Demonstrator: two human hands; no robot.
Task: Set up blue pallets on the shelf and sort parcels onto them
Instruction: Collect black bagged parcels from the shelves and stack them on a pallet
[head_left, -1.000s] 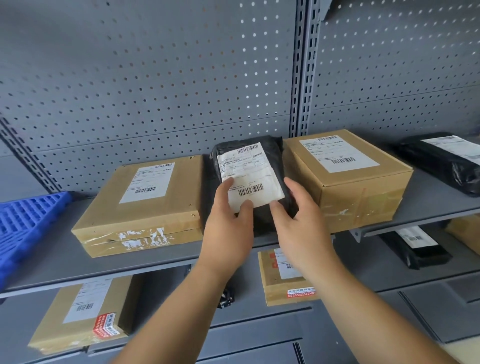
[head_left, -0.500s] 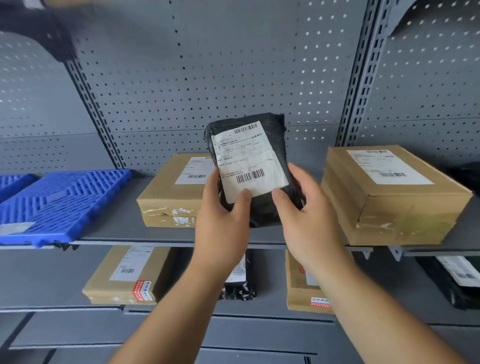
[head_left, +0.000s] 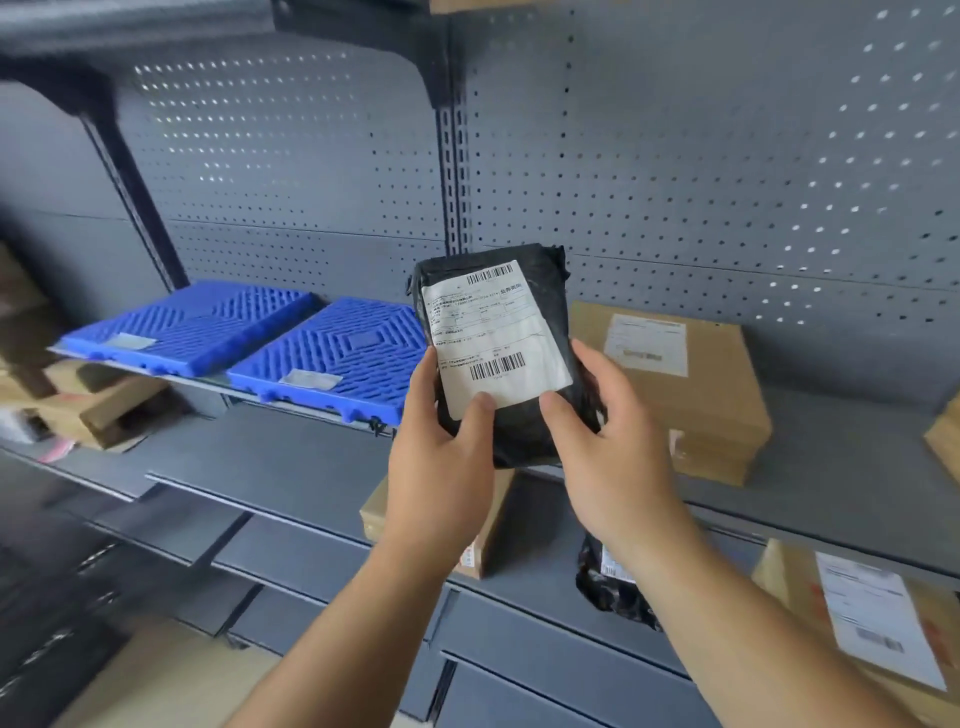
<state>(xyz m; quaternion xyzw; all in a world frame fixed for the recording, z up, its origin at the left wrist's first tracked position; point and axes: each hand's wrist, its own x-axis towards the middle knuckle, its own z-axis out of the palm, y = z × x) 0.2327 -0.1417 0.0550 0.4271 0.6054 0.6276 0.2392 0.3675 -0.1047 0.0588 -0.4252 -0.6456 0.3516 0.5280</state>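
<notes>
Both hands hold a black bagged parcel (head_left: 524, 332) with a white barcode label upright in the air in front of the shelf. My left hand (head_left: 441, 457) grips its lower left edge, thumb on the label. My right hand (head_left: 608, 447) grips its lower right edge. Two blue slatted pallets lie side by side on the shelf to the left: one pallet (head_left: 192, 325) further left and another pallet (head_left: 337, 358) right beside the parcel. Both pallets carry nothing. A brown cardboard box (head_left: 717, 395) sits on the shelf just right of the parcel.
The grey shelf (head_left: 291, 462) backs onto a perforated panel with an upright post (head_left: 457, 171). The lower shelf holds a brown box (head_left: 488, 540), a black bag (head_left: 608, 587) and a labelled box (head_left: 872, 629). More cardboard boxes (head_left: 88, 405) crowd the far left.
The black parcel was lifted off the shelf from between two boxes and carried left. The view swung left, so both blue pallets now show.
</notes>
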